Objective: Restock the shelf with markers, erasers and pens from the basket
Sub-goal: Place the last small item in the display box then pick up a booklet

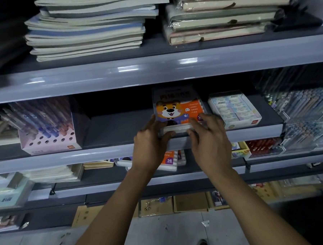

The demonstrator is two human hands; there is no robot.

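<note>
1. Marker pack (176, 107) lies on the middle shelf (121, 152), near its front lip, between the pen display box (49, 135) to the left and the eraser box (234, 109) to the right; bare shelf floor separates it from the pen box; it sits just beside the eraser box.
2. Label on the pack: cartoon bear face on orange and purple card; large characters above it too blurred to read; a white "H1" tag and short white text lines on the orange panel, not legible.
3. Left hand (150, 141): thumb at the pack's front edge, fingers laid along its left side and top face; curled round the near left corner, gripping it.
4. Right hand (208, 140): fingers spread over the pack's near right corner, thumb at the clear front edge; holding it from that side.
5. Pen display box: pink perforated front, a small orange logo square at lower right, unreadable; pens stand tilted in the holes under clear wrap.
6. Eraser box: clear-sided tray of pastel erasers in rows; barcode stickers on top, red logo at the front corner.
7. Shelf below: a second marker pack (170, 161) reading "36 COLORS" in a purple circle.
8. Top shelf: a stack of notebooks (88, 30); wrapped books (222, 16) beside it.
</note>
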